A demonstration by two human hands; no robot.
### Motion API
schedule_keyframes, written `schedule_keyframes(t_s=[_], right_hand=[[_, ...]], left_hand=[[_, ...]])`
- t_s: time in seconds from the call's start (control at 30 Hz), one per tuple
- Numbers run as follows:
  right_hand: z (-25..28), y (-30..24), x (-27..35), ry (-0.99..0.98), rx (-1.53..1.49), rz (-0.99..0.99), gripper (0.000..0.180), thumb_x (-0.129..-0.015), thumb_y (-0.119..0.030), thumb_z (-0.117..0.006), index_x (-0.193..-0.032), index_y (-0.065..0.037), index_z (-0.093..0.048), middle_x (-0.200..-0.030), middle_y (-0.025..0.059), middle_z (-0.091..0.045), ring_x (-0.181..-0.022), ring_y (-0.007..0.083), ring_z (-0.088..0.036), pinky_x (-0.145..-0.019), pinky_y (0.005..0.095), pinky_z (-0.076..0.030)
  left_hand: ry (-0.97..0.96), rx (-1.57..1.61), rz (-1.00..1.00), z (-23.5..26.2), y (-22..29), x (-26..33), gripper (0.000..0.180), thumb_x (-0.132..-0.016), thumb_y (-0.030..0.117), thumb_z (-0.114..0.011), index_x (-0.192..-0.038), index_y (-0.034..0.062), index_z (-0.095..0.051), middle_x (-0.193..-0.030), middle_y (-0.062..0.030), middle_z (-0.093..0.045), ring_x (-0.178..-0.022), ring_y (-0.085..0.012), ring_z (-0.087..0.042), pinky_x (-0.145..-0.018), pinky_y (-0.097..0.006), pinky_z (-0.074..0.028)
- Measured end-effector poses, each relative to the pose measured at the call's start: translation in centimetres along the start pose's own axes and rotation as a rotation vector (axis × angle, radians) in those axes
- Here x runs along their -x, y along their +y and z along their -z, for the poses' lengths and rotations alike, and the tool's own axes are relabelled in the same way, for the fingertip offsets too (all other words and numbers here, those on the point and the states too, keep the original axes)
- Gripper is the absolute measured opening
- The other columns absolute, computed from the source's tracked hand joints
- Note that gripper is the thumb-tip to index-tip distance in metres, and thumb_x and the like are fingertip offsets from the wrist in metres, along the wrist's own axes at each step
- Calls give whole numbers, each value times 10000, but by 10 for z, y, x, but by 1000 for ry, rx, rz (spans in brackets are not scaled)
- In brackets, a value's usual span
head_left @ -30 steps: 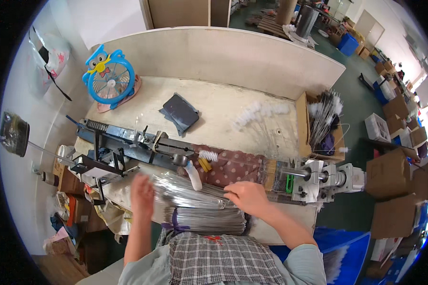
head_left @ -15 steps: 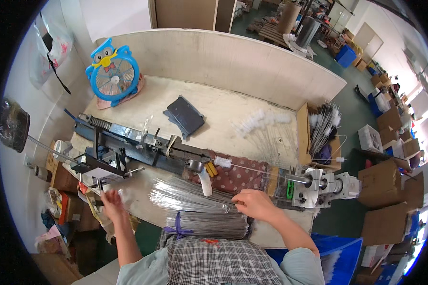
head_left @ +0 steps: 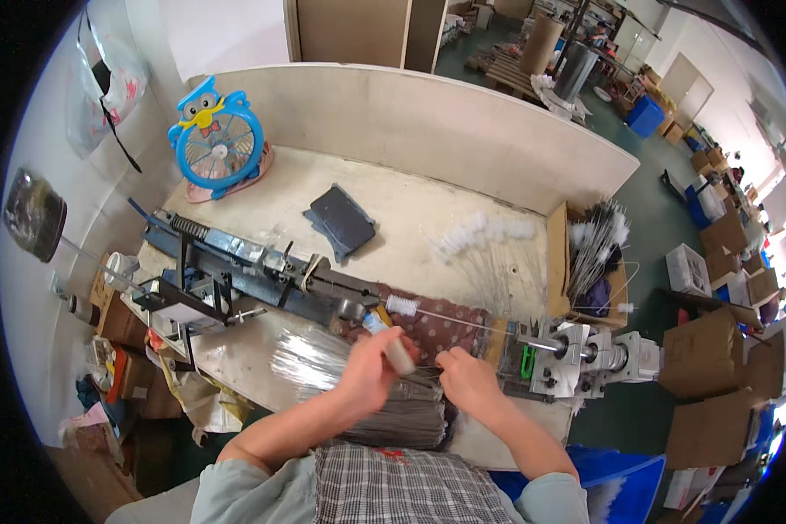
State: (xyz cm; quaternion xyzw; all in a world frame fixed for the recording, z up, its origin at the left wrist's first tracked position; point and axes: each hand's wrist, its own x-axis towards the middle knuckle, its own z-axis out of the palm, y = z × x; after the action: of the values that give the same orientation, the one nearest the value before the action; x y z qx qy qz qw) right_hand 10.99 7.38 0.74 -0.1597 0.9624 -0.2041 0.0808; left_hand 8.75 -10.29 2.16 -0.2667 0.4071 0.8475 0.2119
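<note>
My left hand (head_left: 372, 367) is wrapped around the pale handle (head_left: 401, 356) in front of the dark metal rail (head_left: 253, 275), covering the handle's middle. My right hand (head_left: 472, 382) is just beside it, fingers bent and tips drawn in over the ends of the loose wires (head_left: 304, 356); I cannot tell whether a wire is pinched there. My left forearm lies across those wires and hides part of the bundle (head_left: 406, 426) nearer my apron (head_left: 410, 485). Beyond my hands, a white brush (head_left: 402, 306) sits at the rail's right end, its stem running over the dotted cloth (head_left: 450, 330) toward the spindle (head_left: 546, 344), with a green clip (head_left: 527, 361) just beside that. At the left, a black bracket (head_left: 183, 307) stands between me and the rail. Farther back on the table (head_left: 419, 196) are a blue fan (head_left: 220, 150), a dark flat slab (head_left: 342, 217) and a heap of white brushes (head_left: 485, 234), near a cardboard box (head_left: 557, 253) stuffed with more on wire stems. A blue bin (head_left: 624, 472) is low at my right.
</note>
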Motion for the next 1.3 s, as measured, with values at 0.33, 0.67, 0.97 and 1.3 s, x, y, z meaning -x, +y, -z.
schedule_keyframes(t_s=[0.33,0.67,0.97,1.3], right_hand=[[54,-7,15,45,316,69,204,-701,-27,-577,-889,-47,-500,-889,117,-484,-860,296,-554,-650,389,-506],[111,60,20,545,185,72,162,-806,10,-543,-952,-10,-611,-890,166,-619,-816,349,-595,-698,396,-491],[81,62,-2,532,-22,-81,172,-820,-103,-601,-986,-77,-636,-852,127,-640,-777,342,-606,-639,401,-490],[93,54,-25,282,-161,87,113,-717,-241,-692,-742,-133,-715,-667,42,-625,-700,237,-576,-636,344,-470]], left_hand=[[-188,158,-53,59,52,51,494,-938,475,-366,-865,35,-579,-632,-48,-554,-442,-132,-458,-526,-271,-429],[-717,-1100,-834,-60,18,1,182,-854,179,-589,-961,32,-603,-812,-110,-594,-709,-247,-618,-596,-346,-497],[-463,-1687,-1155,-88,-41,-90,151,-819,198,-575,-939,108,-566,-782,-72,-575,-731,-283,-608,-595,-404,-483],[-554,-1395,-1301,-34,-19,-58,176,-797,164,-639,-932,52,-655,-986,-93,-631,-887,-296,-606,-744,-365,-494]])
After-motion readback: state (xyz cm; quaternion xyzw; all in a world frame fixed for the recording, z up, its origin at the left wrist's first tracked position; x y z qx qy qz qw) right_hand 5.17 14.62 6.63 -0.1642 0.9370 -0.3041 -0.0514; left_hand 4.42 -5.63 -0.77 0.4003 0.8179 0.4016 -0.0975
